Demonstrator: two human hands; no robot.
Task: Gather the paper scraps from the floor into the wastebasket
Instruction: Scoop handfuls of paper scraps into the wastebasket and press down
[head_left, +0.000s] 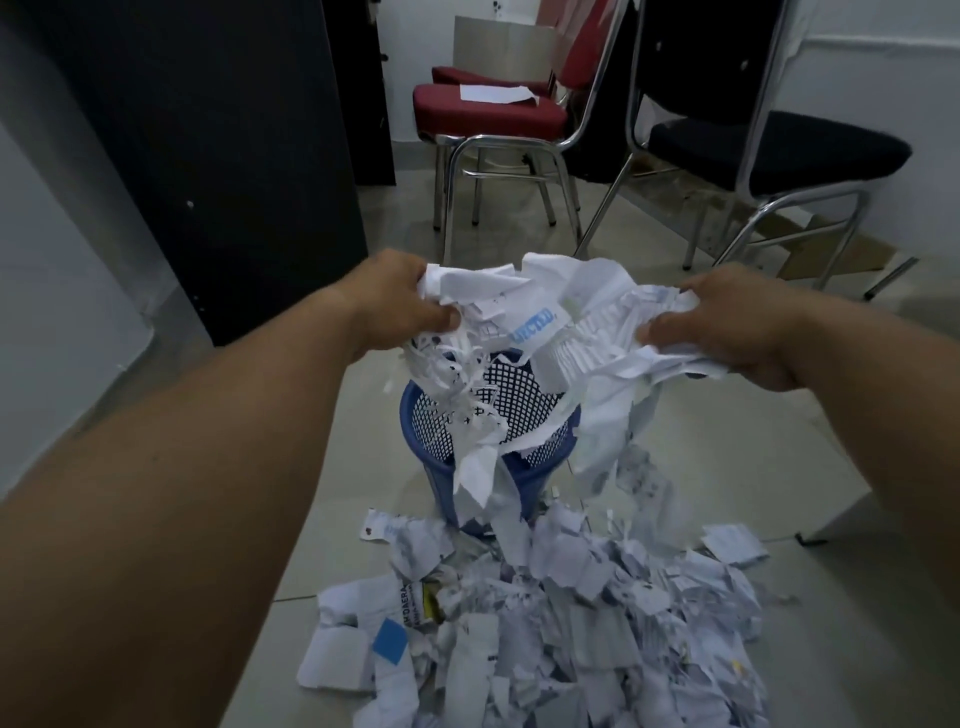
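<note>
A big bundle of white paper scraps (550, 317) hangs in the air above the blue mesh wastebasket (415, 415). My left hand (395, 301) grips its left end and my right hand (727, 327) grips its right end. Shredded strips and torn sheets dangle from the bundle over the basket's rim and partly hide its opening. A large heap of torn paper scraps (561, 623) lies on the tiled floor in front of the basket, with a small blue slip (389, 642) at its left edge.
A red chair (488, 111) with a white sheet on its seat and a black chair (769, 150) stand behind the basket. A dark cabinet (208, 156) rises at the left. Cardboard (826, 249) lies under the black chair.
</note>
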